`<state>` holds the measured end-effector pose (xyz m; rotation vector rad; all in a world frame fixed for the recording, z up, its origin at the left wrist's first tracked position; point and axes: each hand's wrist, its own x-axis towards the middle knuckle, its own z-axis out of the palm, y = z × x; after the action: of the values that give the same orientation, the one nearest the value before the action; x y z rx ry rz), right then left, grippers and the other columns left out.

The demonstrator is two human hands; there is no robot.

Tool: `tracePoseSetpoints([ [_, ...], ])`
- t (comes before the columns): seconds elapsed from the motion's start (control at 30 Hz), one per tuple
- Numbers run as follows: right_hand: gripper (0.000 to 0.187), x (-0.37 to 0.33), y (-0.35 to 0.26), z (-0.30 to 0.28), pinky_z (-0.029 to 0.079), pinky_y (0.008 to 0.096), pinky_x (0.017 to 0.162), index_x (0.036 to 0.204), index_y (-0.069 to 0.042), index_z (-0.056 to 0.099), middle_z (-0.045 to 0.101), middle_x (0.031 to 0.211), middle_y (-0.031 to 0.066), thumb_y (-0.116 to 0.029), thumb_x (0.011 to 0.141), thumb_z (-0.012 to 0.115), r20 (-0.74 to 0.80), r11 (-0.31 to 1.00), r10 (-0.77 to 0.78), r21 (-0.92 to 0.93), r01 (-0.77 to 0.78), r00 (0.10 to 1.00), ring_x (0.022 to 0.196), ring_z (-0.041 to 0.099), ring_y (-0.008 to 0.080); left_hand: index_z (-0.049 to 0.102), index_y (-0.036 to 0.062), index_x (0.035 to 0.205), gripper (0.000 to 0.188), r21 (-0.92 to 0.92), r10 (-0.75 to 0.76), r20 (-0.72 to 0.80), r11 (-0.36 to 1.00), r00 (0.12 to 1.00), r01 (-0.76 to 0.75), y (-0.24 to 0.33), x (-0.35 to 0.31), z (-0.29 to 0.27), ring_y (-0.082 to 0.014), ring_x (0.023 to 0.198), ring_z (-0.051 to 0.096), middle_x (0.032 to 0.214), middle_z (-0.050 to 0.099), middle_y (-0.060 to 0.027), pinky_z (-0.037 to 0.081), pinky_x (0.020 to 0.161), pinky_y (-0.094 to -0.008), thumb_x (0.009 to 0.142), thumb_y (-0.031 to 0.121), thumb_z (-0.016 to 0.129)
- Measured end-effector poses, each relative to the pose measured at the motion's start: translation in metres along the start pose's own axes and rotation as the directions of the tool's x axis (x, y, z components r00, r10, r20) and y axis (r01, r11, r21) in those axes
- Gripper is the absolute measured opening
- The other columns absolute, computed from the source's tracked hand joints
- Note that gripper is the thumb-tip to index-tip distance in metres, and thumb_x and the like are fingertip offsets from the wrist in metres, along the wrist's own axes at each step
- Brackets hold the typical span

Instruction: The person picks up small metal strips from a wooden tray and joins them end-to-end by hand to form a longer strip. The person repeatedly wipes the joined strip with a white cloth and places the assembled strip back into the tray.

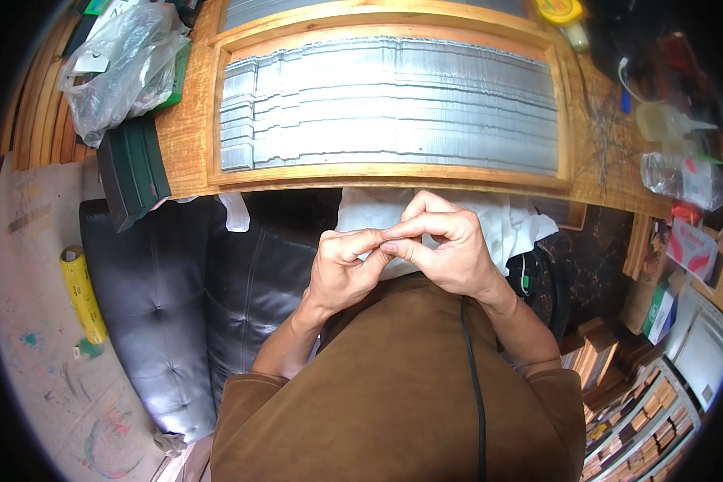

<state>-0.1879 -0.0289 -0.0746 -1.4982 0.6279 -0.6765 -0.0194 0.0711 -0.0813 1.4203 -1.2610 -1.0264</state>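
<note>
Both hands meet in front of the person's body, just short of the near edge of the wooden surface. The left hand has its thumb and index finger drawn together, and their tips touch those of the right hand, whose thumb and index finger also close to a pinch. So each grip is together at the fingertips; whether something small is clamped between them cannot be told, since the fingers cover that spot.

The thin grey strips lie beyond the grip, apart from it, packed side by side in overlapping rows inside a shallow wooden tray. The tray rests on the surface, its front rim near the raised knuckles of the right hand. A white cloth is behind and below the hands in this view, partly hidden by them.

On the surface to the left of the tray are a clear plastic bag and a dark green box; a yellow tape measure sits at its far right corner.
</note>
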Motion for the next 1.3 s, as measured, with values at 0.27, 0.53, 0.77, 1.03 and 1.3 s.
tracePoseSetpoints([
  [0.27, 0.013, -0.0005, 0.0006, -0.0003, 0.047, 0.0243, 0.059, 0.097, -0.002, 0.082, 0.068, 0.083, 0.0036, -0.001, 0.083, 0.085, 0.003, 0.998, 0.035, 0.044, -0.035, 0.999, 0.071, 0.061, 0.0095, 0.077, -0.0025, 0.109, 0.018, -0.023, -0.028, 0.049, 0.999, 0.998, 0.029, -0.0004, 0.0016, -0.0028, -0.0192, 0.073, 0.077, 0.087, 0.078, -0.017, 0.057, 0.065, -0.0275, 0.093, -0.001, 0.073],
  [0.53, 0.014, -0.0013, -0.0051, 0.0005, 0.051, 0.0257, 0.062, 0.099, -0.001, 0.081, 0.069, 0.084, 0.0053, 0.0, 0.085, 0.083, -0.017, 1.0, -0.018, -0.016, 0.017, 1.0, 0.072, 0.065, 0.0123, 0.077, -0.002, 0.111, 0.018, -0.044, -0.021, 0.049, 0.999, 0.999, 0.023, 0.0013, 0.0042, -0.003, -0.0204, 0.08, 0.079, 0.092, 0.079, -0.0175, 0.059, 0.068, -0.0284, 0.093, 0.0, 0.074],
  [0.77, 0.018, -0.0028, -0.0062, -0.0017, 0.055, 0.0266, 0.066, 0.102, -0.001, 0.08, 0.072, 0.088, 0.0078, 0.003, 0.085, 0.082, -0.022, 0.999, -0.054, -0.005, 0.054, 0.998, 0.077, 0.07, 0.0151, 0.077, -0.0025, 0.11, 0.018, -0.052, -0.034, 0.044, 0.998, 0.998, 0.036, 0.001, 0.0015, -0.0023, -0.0199, 0.082, 0.079, 0.094, 0.08, -0.017, 0.06, 0.07, -0.0282, 0.093, 0.001, 0.076],
  [1.03, 0.015, -0.0049, -0.0051, -0.0045, 0.056, 0.0269, 0.069, 0.099, 0.0, 0.076, 0.073, 0.089, 0.0082, 0.003, 0.086, 0.081, -0.017, 0.999, -0.042, 0.01, 0.042, 0.999, 0.077, 0.07, 0.0153, 0.078, -0.0026, 0.11, 0.018, -0.073, -0.044, 0.042, 0.996, 0.998, 0.047, 0.0048, 0.0022, -0.0011, -0.0218, 0.086, 0.079, 0.097, 0.08, -0.0179, 0.061, 0.074, -0.0289, 0.093, 0.0, 0.076],
  [1.3, 0.01, -0.0059, -0.0043, -0.0045, 0.055, 0.027, 0.07, 0.095, 0.0, 0.074, 0.072, 0.088, 0.0075, 0.001, 0.087, 0.081, -0.012, 0.999, -0.021, 0.036, 0.022, 1.0, 0.077, 0.07, 0.0148, 0.078, -0.0025, 0.108, 0.017, -0.046, -0.083, 0.054, 0.995, 0.995, 0.085, 0.0063, 0.0012, -0.0018, -0.0219, 0.086, 0.079, 0.096, 0.08, -0.0178, 0.061, 0.073, -0.0291, 0.092, 0.0, 0.077],
])
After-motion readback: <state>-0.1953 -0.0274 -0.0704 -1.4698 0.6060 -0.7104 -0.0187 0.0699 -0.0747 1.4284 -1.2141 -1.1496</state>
